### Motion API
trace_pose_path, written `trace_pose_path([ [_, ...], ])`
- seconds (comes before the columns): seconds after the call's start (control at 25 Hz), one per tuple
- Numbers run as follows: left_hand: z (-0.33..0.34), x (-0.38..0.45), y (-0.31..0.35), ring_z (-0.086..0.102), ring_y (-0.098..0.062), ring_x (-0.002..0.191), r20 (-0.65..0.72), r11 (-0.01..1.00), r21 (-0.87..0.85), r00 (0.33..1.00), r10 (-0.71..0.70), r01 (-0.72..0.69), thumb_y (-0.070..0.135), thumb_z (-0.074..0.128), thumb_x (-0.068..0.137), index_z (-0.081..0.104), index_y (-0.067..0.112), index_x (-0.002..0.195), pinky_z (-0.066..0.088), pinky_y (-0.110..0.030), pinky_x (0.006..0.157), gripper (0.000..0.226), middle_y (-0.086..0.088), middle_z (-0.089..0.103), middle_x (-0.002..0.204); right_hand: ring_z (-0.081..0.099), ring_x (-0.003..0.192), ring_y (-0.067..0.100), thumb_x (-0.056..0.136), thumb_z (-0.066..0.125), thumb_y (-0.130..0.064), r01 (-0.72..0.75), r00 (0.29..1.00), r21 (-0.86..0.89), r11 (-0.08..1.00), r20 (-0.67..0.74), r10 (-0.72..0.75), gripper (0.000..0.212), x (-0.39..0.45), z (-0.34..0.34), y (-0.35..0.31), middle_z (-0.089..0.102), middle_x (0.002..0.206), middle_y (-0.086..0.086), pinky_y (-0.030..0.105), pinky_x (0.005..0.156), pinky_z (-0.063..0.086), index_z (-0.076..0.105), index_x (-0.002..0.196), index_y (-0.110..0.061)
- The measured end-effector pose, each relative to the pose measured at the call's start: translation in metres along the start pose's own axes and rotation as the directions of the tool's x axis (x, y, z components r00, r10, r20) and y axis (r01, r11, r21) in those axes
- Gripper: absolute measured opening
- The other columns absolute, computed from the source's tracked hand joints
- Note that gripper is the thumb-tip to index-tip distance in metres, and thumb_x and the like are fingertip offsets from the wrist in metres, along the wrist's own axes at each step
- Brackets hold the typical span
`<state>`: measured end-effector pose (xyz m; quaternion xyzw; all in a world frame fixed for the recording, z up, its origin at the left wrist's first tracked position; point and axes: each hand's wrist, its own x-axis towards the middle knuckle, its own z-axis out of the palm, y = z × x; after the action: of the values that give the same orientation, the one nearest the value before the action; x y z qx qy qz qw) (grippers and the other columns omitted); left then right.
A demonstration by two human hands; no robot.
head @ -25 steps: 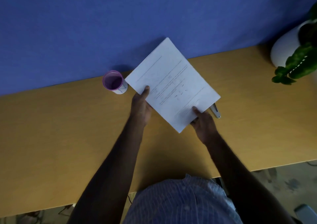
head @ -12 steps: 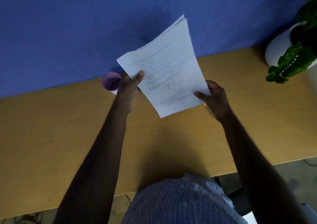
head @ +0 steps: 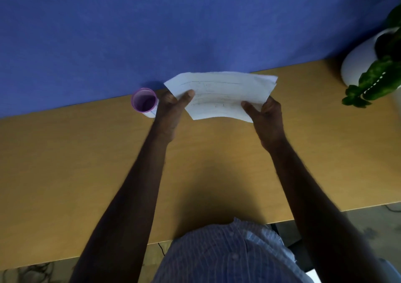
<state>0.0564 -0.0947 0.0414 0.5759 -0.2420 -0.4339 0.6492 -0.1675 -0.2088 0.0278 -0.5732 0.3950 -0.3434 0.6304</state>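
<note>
The left hand (head: 171,111) pinches the left end of a thin sheaf of papers (head: 223,92), thumb on top and fingers hidden beneath. The right hand (head: 268,118) grips the right end the same way. The sheaf is held in the air over the far edge of the worktop (head: 86,163), close to the blue partition (head: 152,33), and it is bowed between the two grips.

At its far right corner the sheets fan apart, so the stack is not squared. If either pinch eases, a loose sheet could probably slip out. Pushing the ends closer together would likely crease the bow.

Just left of the left hand stands an open purple cup (head: 144,100), so a sweep that way could tip it. Whether it holds anything I cannot tell. The potted plant (head: 373,81) at the far right is well apart and poses little risk.
</note>
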Motion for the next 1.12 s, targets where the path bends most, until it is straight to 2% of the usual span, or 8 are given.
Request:
trace_pose_path([
  [0.2,0.005,-0.009,-0.022,0.072,-0.019,0.111,-0.088,0.988,0.129,0.993,-0.075,0.086,0.011,0.066,0.099,0.069,0.003,0.124,0.054,-0.031,0.097,0.026,-0.004,0.076,0.116,0.071,0.105,0.018,0.093,0.073,-0.012,-0.192,0.977,-0.170,0.967,-0.130,0.171,0.020,-0.009,0.001,0.038,0.075,0.103,-0.004,0.040,0.095,0.057,0.071,0.108,-0.025],
  [0.4,0.025,-0.012,0.000,0.069,-0.009,0.102,-0.204,0.995,0.099,0.979,0.014,0.006,0.045,0.073,0.088,0.072,0.023,0.105,0.053,-0.022,0.088,0.027,0.011,0.075,0.100,0.066,0.122,0.018,0.099,0.066,-0.010,-0.155,0.986,-0.204,0.967,-0.086,0.141,0.038,-0.010,0.002,0.041,0.072,0.124,0.005,0.034,0.103,0.055,0.063,0.136,-0.012],
  [0.6,0.038,-0.011,0.017,0.066,-0.008,0.089,-0.260,0.989,0.145,0.964,0.056,-0.018,0.051,0.068,0.089,0.069,0.043,0.075,0.051,-0.027,0.080,0.016,0.017,0.069,0.082,0.064,0.122,0.019,0.098,0.067,-0.009,-0.176,0.983,-0.245,0.954,-0.092,0.158,0.038,-0.007,0.001,0.042,0.070,0.124,0.004,0.043,0.106,0.056,0.062,0.136,-0.007],
  [0.76,0.039,-0.010,0.016,0.067,-0.006,0.083,-0.275,0.990,0.141,0.960,0.054,-0.015,0.048,0.062,0.094,0.068,0.043,0.072,0.052,-0.027,0.076,0.024,0.016,0.069,0.078,0.064,0.120,0.009,0.098,0.067,-0.007,-0.175,0.984,-0.214,0.961,-0.057,0.166,0.040,-0.007,0.003,0.037,0.070,0.120,-0.004,0.043,0.104,0.058,0.060,0.137,-0.009],
  [0.88,0.037,-0.009,0.013,0.069,-0.016,0.084,-0.287,0.985,0.168,0.955,0.075,-0.027,0.049,0.061,0.097,0.070,0.037,0.072,0.051,-0.034,0.076,0.028,0.008,0.070,0.079,0.062,0.126,0.019,0.098,0.068,-0.005,-0.158,0.987,-0.196,0.968,-0.031,0.155,0.044,-0.009,0.004,0.030,0.068,0.129,0.005,0.050,0.106,0.056,0.058,0.140,-0.010],
  [1.0,0.038,-0.010,0.015,0.072,-0.028,0.092,-0.289,0.987,0.157,0.954,0.081,-0.036,0.056,0.061,0.093,0.077,0.018,0.093,0.053,-0.036,0.080,0.041,0.000,0.073,0.088,0.063,0.127,0.023,0.095,0.073,-0.010,-0.139,0.990,-0.143,0.980,0.013,0.142,0.049,-0.009,0.006,0.014,0.068,0.132,0.008,0.052,0.105,0.056,0.057,0.141,-0.012],
  [1.04,0.038,-0.011,0.016,0.071,-0.026,0.091,-0.302,0.985,0.170,0.949,0.089,-0.038,0.057,0.062,0.091,0.076,0.015,0.096,0.052,-0.035,0.082,0.045,0.000,0.072,0.088,0.064,0.126,0.023,0.094,0.075,-0.013,-0.127,0.991,-0.099,0.987,0.029,0.130,0.049,-0.009,0.006,0.006,0.069,0.131,0.008,0.051,0.104,0.057,0.057,0.141,-0.011],
  [1.12,0.039,-0.012,0.020,0.066,-0.003,0.086,-0.347,0.985,0.170,0.934,0.085,-0.027,0.054,0.064,0.091,0.076,0.038,0.086,0.050,-0.023,0.082,0.020,0.017,0.069,0.082,0.066,0.124,0.025,0.093,0.076,-0.020,-0.082,0.995,-0.002,0.997,0.054,0.082,0.049,-0.010,0.010,-0.009,0.071,0.130,0.008,0.047,0.101,0.058,0.060,0.138,-0.009],
])
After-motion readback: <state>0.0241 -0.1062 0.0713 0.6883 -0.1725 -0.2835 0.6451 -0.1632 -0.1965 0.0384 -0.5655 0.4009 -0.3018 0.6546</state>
